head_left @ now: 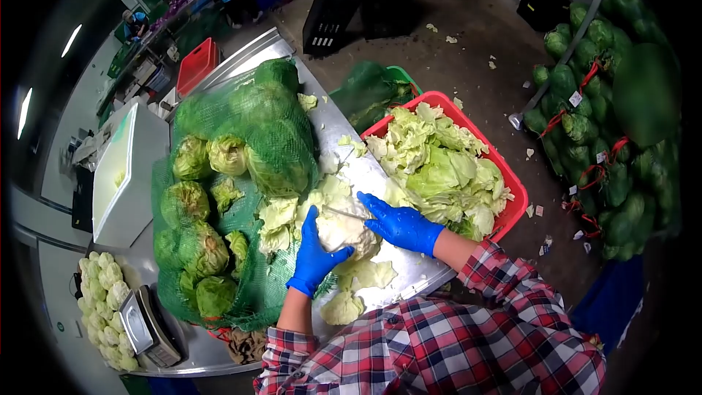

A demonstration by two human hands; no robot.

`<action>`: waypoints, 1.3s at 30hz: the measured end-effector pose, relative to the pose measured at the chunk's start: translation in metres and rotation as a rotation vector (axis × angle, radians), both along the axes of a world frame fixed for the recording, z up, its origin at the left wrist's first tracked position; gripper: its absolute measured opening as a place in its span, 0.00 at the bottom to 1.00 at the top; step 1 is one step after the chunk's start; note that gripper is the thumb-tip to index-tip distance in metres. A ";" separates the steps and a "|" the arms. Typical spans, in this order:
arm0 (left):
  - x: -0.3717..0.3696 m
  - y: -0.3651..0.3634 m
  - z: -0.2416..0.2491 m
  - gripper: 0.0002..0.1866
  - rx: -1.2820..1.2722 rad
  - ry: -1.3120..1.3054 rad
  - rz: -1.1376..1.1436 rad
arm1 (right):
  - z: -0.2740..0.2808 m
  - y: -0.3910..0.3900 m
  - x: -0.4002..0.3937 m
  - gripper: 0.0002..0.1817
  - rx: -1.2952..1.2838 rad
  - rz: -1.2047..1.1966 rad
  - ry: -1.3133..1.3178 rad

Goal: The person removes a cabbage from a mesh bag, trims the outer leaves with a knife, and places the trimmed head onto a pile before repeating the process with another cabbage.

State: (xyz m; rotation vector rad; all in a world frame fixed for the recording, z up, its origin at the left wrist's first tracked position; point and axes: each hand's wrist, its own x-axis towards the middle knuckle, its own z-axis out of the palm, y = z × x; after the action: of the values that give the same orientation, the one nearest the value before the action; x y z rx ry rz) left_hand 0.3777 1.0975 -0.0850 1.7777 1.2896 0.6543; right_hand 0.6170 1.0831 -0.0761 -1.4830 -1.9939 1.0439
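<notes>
Left hand (316,257): my blue-gloved fingers curl round the near side of the pale, trimmed round lettuce head (344,232), gripping it on the steel table (409,267).
Right hand (398,225): also blue-gloved, closed on a thin knife (344,213) whose blade lies across the top of that lettuce; the handle is hidden in my palm.
Left of the lettuce: green mesh sack of leafy lettuces (241,175), its far end hard to make out.
Right of the lettuce: red plastic crate (516,192) heaped with loose leaves.
Near the lettuce: torn leaves, partly hidden by my wrists.
</notes>
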 end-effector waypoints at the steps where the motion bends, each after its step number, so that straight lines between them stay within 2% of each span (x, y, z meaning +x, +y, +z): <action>1: 0.003 0.001 0.003 0.59 -0.023 -0.010 0.014 | -0.003 0.004 0.000 0.28 0.026 -0.012 -0.044; 3: 0.012 -0.002 0.007 0.56 -0.052 -0.016 0.057 | -0.046 0.023 0.007 0.23 0.049 -0.111 0.070; 5: 0.015 -0.013 0.005 0.56 0.034 -0.046 -0.018 | -0.068 0.044 0.031 0.22 -0.007 -0.226 0.179; 7: 0.011 -0.023 0.012 0.57 0.080 -0.048 -0.037 | -0.059 0.048 0.051 0.22 -0.382 -0.363 0.460; 8: 0.004 -0.029 0.006 0.57 0.050 -0.141 0.001 | -0.054 0.050 0.060 0.22 -0.552 -0.467 0.585; 10: -0.009 -0.038 -0.011 0.56 0.003 -0.335 0.087 | -0.018 0.032 0.053 0.22 -0.584 -0.573 0.577; 12: -0.012 -0.044 -0.016 0.58 0.056 -0.312 0.108 | -0.023 0.012 0.028 0.22 -0.264 -0.454 0.490; 13: -0.012 -0.050 -0.019 0.58 0.063 -0.313 0.118 | -0.055 0.001 0.018 0.24 0.139 -0.251 0.492; 15: -0.006 -0.054 -0.016 0.57 0.104 -0.265 0.126 | -0.012 -0.026 -0.005 0.37 -0.177 -0.144 0.228; 16: -0.006 -0.056 -0.015 0.57 0.095 -0.251 0.134 | 0.001 -0.037 -0.015 0.39 -0.105 -0.099 0.195; 18: -0.005 -0.052 -0.013 0.56 0.094 -0.226 0.150 | -0.018 -0.045 -0.031 0.40 0.203 -0.097 0.268; 22: 0.001 -0.047 -0.015 0.56 0.137 -0.174 0.162 | -0.029 -0.035 -0.030 0.39 -0.029 -0.087 0.281; 23: 0.006 -0.047 -0.015 0.56 0.149 -0.157 0.177 | -0.052 -0.030 -0.030 0.36 0.094 -0.105 0.267; 26: 0.012 -0.045 -0.016 0.56 0.152 -0.149 0.188 | -0.055 -0.014 -0.013 0.29 -0.158 -0.220 0.242; 27: 0.012 -0.048 -0.016 0.56 0.152 -0.146 0.183 | -0.050 0.003 0.000 0.24 -0.495 -0.382 0.397; 28: 0.010 -0.050 -0.016 0.57 0.152 -0.138 0.177 | -0.050 0.007 0.009 0.22 -0.542 -0.437 0.493; 30: 0.003 -0.052 -0.010 0.58 0.117 -0.155 0.172 | -0.040 0.005 0.013 0.26 -0.541 -0.308 0.494; 32: -0.008 -0.061 -0.015 0.59 0.078 -0.203 0.176 | -0.032 -0.008 0.001 0.46 -0.509 -0.270 0.724; 34: -0.014 -0.071 -0.008 0.61 0.073 -0.134 0.185 | -0.019 -0.010 -0.020 0.48 -0.538 -0.375 0.654; 36: -0.025 -0.077 0.003 0.62 0.118 0.017 0.183 | -0.020 -0.013 -0.035 0.47 -0.418 -0.413 0.665; 38: 0.001 -0.071 0.021 0.63 0.284 0.068 0.254 | -0.044 -0.016 -0.056 0.42 0.019 -0.381 0.465; 39: 0.013 -0.071 0.023 0.63 0.271 0.300 0.254 | -0.045 -0.017 -0.062 0.39 0.062 -0.373 0.413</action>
State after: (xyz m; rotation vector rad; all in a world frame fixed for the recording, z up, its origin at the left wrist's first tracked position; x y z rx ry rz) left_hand 0.3907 1.0263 -0.0621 2.0054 1.7180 0.7516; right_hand 0.5551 1.0659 -0.1214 -1.3989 -1.3895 1.0151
